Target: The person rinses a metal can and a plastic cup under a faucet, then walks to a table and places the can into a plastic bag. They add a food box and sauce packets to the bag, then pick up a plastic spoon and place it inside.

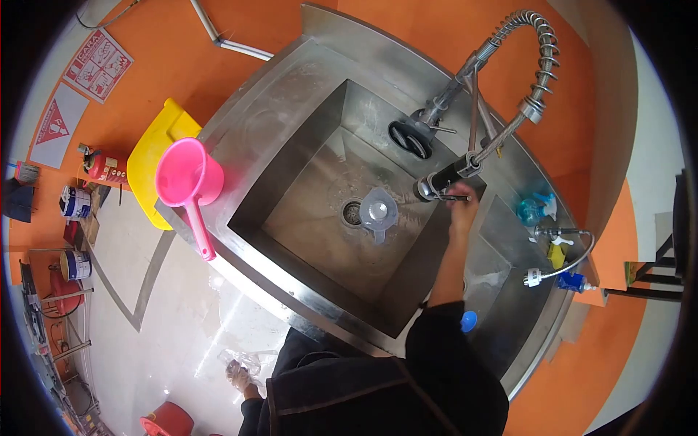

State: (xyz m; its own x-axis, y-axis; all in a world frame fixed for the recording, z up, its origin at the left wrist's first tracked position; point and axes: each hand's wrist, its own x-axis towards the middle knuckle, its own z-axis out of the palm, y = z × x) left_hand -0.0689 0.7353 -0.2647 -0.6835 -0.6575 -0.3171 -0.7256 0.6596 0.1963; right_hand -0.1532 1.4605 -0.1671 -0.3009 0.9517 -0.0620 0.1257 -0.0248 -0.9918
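Note:
My right hand (463, 205) is closed around the lever of the black spray head (443, 180), which hangs from a coiled spring hose over the sink. Below it, a translucent plastic jug (379, 227) with a handle sits on the wet floor of the steel sink (320, 247), beside the drain (352, 212). Down to the left, away from the sink, my left hand (238, 376) grips a clear, crinkled plastic item (259, 359); its exact kind I cannot tell.
A pink dipper (185, 174) rests on the sink's left rim, near a yellow plastic board (156, 156). Along the right ledge are a teal spray bottle (531, 211), a second hose (574, 232) and a blue cap (469, 321). A red bucket (169, 420) stands on the floor.

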